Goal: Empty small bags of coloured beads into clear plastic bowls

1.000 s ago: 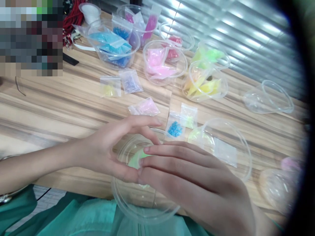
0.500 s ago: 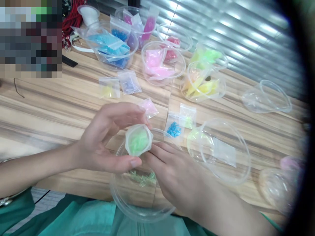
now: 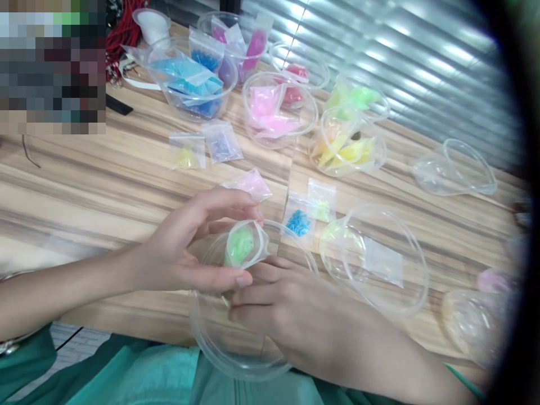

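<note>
My left hand (image 3: 202, 242) curves around a small clear bag (image 3: 240, 245) with green pieces in it, its mouth open toward the camera. My right hand (image 3: 287, 309) is over a round clear plastic bowl (image 3: 244, 374) at the table's front edge, just below and right of the bag. Its fingers are bent together, and whatever they hold is hidden. Beyond my hands lie small bags with pink (image 3: 255, 184), blue (image 3: 298, 223) and yellow-green (image 3: 323, 210) pieces.
Clear bowls of blue (image 3: 189, 79), pink (image 3: 270, 109) and yellow (image 3: 352, 149) bags stand along the back. A clear container (image 3: 426, 281) with a white bag (image 3: 383, 261) is at right. Blinds (image 3: 379, 45) hang behind the table.
My right hand has moved left and its fingers now cover the loose green pieces in the bowl. The bag has tilted, and my left hand has shifted slightly right.
</note>
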A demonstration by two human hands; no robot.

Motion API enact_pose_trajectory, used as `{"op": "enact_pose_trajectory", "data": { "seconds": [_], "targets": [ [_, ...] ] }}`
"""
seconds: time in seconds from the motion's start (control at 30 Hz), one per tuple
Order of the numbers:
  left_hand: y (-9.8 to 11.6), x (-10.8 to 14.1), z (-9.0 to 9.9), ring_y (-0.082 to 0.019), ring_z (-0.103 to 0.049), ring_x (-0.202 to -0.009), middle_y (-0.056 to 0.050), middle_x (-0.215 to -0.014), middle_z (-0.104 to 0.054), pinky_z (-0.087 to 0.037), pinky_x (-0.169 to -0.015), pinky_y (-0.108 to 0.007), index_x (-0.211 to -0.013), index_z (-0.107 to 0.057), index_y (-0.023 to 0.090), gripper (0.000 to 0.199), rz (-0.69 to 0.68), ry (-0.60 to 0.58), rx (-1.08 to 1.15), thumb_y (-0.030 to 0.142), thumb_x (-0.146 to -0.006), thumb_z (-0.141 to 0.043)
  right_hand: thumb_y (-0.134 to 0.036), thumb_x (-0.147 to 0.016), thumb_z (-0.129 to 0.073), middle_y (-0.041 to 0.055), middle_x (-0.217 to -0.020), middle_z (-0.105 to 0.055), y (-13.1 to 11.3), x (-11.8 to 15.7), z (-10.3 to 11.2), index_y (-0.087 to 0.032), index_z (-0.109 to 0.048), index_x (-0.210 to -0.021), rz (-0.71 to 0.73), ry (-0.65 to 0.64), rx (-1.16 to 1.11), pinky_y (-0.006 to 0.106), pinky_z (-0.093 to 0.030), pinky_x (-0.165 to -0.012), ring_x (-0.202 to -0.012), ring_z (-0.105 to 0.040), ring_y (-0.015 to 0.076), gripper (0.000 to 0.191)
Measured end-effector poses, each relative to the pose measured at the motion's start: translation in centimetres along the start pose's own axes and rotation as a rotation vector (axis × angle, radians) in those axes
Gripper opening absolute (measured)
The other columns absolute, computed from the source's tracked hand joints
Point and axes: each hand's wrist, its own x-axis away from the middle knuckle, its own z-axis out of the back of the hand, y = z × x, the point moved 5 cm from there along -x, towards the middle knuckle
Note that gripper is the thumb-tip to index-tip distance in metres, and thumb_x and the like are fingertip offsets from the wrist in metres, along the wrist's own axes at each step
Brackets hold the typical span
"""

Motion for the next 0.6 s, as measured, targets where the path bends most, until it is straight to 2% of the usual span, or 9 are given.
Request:
{"op": "enact_pose_trajectory", "data": {
  "seconds": [0.07,0.13,0.23,0.33,0.43,0.6],
  "targets": [
    [-0.1,0.0,0.1,-0.024,-0.064,-0.118,-0.007,-0.125,-0.060,-0.056,-0.104,-0.039,-0.141,-0.048,0.018,0.078,-0.001,0.004,0.010,0.007,-0.073,-0.084,-0.009,-0.088,-0.059,-0.0023,-0.102,-0.069,0.1,0.2,0.1,-0.020,-0.063,-0.091,-0.004,0.008,-0.031,0.033,-0.042,-0.101,-0.105,-0.058,0.0182,0.012],
    [0.0,-0.1,0.2,-0.025,-0.064,-0.119,-0.007,-0.125,-0.061,-0.056,-0.104,-0.038,-0.142,-0.047,0.016,0.079,-0.021,0.006,0.015,0.006,-0.073,-0.084,-0.007,-0.087,-0.058,-0.0012,-0.098,-0.068,0.0,0.2,0.4,-0.019,-0.063,-0.087,-0.010,0.067,0.013,0.032,-0.047,-0.089,-0.095,-0.059,0.0183,0.013],
    [0.6,-0.3,0.4,-0.024,-0.066,-0.118,-0.007,-0.124,-0.063,-0.057,-0.103,-0.036,-0.142,-0.047,0.013,0.081,-0.080,0.017,-0.022,0.009,-0.072,-0.086,-0.004,-0.084,-0.056,0.0028,-0.090,-0.068,-0.5,0.1,0.8,-0.016,-0.067,-0.093,-0.031,0.237,0.171,0.035,-0.053,-0.076,-0.083,-0.060,0.0218,0.018],
    [1.6,-0.5,0.5,-0.022,-0.068,-0.114,-0.006,-0.123,-0.063,-0.062,-0.097,-0.036,-0.143,-0.047,0.016,0.080,-0.142,-0.010,-0.178,0.019,-0.074,-0.087,-0.003,-0.080,-0.053,0.0115,-0.097,-0.070,-0.7,-0.2,0.7,-0.010,-0.070,-0.101,-0.182,0.333,0.447,0.043,-0.057,-0.078,-0.089,-0.063,0.0296,0.028],
    [2.8,-0.8,0.3,-0.021,-0.069,-0.111,-0.007,-0.121,-0.065,-0.064,-0.092,-0.034,-0.145,-0.045,0.016,0.080,-0.235,-0.029,-0.365,0.028,-0.077,-0.086,-0.002,-0.078,-0.049,0.0193,-0.112,-0.069,-0.7,-0.4,0.0,-0.006,-0.069,-0.111,-0.332,0.295,0.646,0.046,-0.059,-0.076,-0.091,-0.065,0.0333,0.039],
    [3.5,-1.0,-0.1,-0.019,-0.068,-0.109,-0.006,-0.118,-0.067,-0.063,-0.092,-0.030,-0.149,-0.041,0.014,0.084,-0.334,-0.044,-0.494,0.035,-0.080,-0.084,-0.004,-0.074,-0.049,0.0158,-0.086,-0.068,-0.9,-0.4,-0.9,-0.010,-0.069,-0.092,-0.405,0.217,0.641,0.045,-0.060,-0.062,-0.076,-0.066,0.0326,0.027]
  ]
}}
